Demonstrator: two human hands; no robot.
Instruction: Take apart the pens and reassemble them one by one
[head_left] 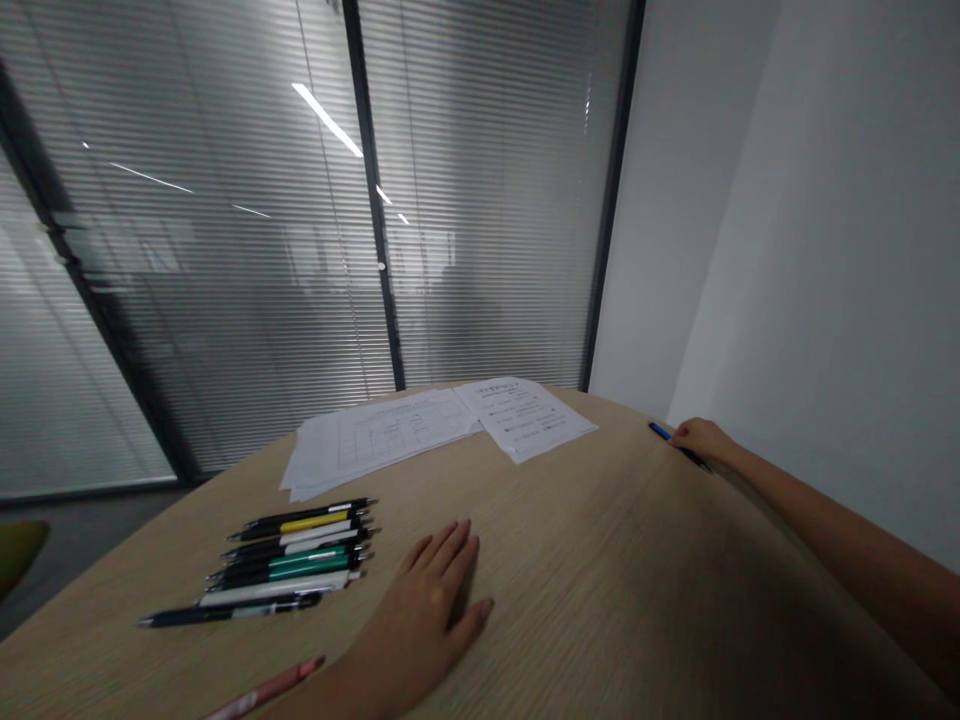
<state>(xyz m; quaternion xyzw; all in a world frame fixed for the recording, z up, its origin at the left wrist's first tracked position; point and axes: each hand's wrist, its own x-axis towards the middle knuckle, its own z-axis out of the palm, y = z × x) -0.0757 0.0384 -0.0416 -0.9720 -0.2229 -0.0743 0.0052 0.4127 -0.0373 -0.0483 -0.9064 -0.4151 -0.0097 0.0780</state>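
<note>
My left hand (pixel 429 600) lies flat on the wooden table, palm down with its fingers stretched out and nothing in it. Just left of it, several pens (pixel 300 548) lie side by side in a row; black, yellow, white and green barrels show. A dark pen (pixel 232 611) is nearest in that row, beside a white pen (pixel 279 588). Close to my left forearm rests a red pen (pixel 266 689), partly cut off by the frame. At the table's right edge, my right hand (pixel 703 440) has its fingers closed on a blue and black pen (pixel 659 430), whose middle the fingers hide.
Printed sheets of paper (pixel 390 440) overlap at the far side of the round table (pixel 555 560). Behind stands a glass partition with blinds (pixel 480 200), and a white wall (pixel 825 250) rises at the right. Something green (pixel 21 555) shows at the left edge.
</note>
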